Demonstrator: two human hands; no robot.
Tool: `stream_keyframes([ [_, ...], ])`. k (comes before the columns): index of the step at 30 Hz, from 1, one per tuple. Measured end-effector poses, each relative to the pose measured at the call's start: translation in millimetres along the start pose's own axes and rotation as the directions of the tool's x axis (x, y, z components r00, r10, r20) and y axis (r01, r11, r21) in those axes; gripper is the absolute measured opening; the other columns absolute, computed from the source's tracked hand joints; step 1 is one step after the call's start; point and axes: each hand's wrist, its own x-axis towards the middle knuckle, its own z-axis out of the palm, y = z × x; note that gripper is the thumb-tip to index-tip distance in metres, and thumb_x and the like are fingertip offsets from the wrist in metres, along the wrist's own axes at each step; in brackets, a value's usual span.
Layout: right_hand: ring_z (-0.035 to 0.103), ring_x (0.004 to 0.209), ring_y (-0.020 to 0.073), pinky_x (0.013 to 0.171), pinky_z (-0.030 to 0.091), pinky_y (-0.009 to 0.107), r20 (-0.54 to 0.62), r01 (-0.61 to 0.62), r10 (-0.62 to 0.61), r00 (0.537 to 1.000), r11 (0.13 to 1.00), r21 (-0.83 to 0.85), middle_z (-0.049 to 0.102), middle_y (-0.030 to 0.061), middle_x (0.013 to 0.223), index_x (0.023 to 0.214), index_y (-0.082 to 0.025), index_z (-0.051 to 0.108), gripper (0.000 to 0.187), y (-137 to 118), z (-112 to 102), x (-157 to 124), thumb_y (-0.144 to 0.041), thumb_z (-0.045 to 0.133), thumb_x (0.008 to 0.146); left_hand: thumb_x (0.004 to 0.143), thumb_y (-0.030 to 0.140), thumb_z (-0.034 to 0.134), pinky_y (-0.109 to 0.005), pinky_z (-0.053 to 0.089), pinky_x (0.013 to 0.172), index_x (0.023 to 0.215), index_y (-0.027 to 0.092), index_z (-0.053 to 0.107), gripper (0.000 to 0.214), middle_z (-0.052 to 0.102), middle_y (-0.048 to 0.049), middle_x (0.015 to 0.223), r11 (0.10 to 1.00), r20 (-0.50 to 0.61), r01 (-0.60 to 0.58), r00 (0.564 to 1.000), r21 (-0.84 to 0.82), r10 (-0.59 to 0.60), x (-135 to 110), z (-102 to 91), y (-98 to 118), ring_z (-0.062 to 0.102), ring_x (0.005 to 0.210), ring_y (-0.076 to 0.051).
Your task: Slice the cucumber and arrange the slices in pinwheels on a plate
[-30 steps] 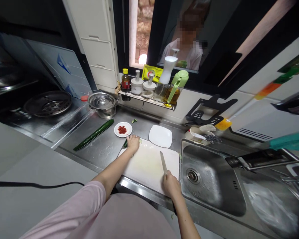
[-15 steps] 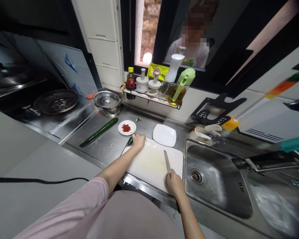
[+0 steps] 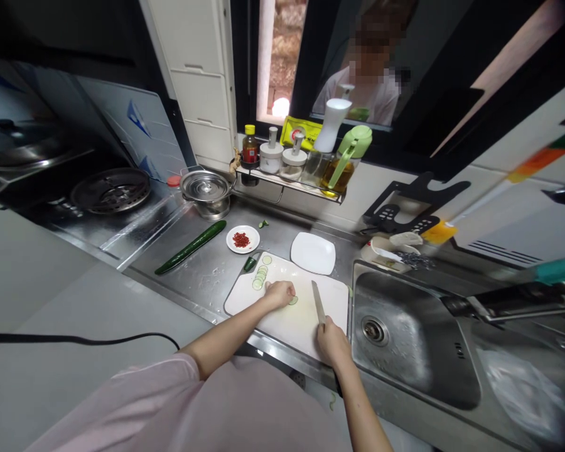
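My left hand [image 3: 279, 294] is over the middle of the white cutting board [image 3: 245, 301], its fingers curled and closed on a cucumber slice [image 3: 293, 301] that shows at the fingertips. My right hand [image 3: 333, 342] grips a kitchen knife [image 3: 318, 302] by its handle, the blade pointing away from me above the board's right part. An overlapping row of cucumber slices [image 3: 260, 277] lies at the board's left side, with a single slice beyond it. A dark green cucumber piece [image 3: 249, 263] rests at the board's far left corner.
A whole cucumber [image 3: 191, 247] lies on the counter to the left. Behind the board stand a small plate of chopped red pieces [image 3: 230, 247] and a white square plate [image 3: 313, 253]. To the right is the sink [image 3: 405, 351]; a lidded steel pot [image 3: 211, 204] stands at the back.
My left hand has come from the board's far left corner toward me and right, onto its middle. The row of slices now shows. My right hand and the knife have barely moved.
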Motion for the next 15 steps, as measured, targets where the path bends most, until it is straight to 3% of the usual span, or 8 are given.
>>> stream_keyframes([
  [7,0.065,0.097,0.0252,0.074,0.045,0.032,-0.015,-0.011,0.011,1.000,1.000,0.011,0.069,0.0164,0.105,0.114,-0.015,0.053,0.034,-2,1,-4,-0.024,0.028,0.093,0.085,0.016,0.044,-0.042,0.030,0.096,0.091,0.025,0.066,0.024,0.071,-0.0033,0.100,0.994,-0.119,-0.017,0.992,0.112,0.031,11,-0.7,-13,0.058,0.104,-0.022],
  [15,0.066,0.097,0.0256,0.075,0.045,0.033,-0.050,-0.023,0.023,0.999,1.000,0.001,0.068,0.0171,0.104,0.117,-0.015,0.051,0.035,-2,11,-8,-0.026,0.026,0.095,0.084,0.019,0.049,-0.043,0.028,0.093,0.097,0.024,0.063,0.020,0.065,-0.0075,0.111,0.964,-0.138,-0.046,0.987,0.263,0.085,20,7.8,-28,0.047,0.112,-0.027],
])
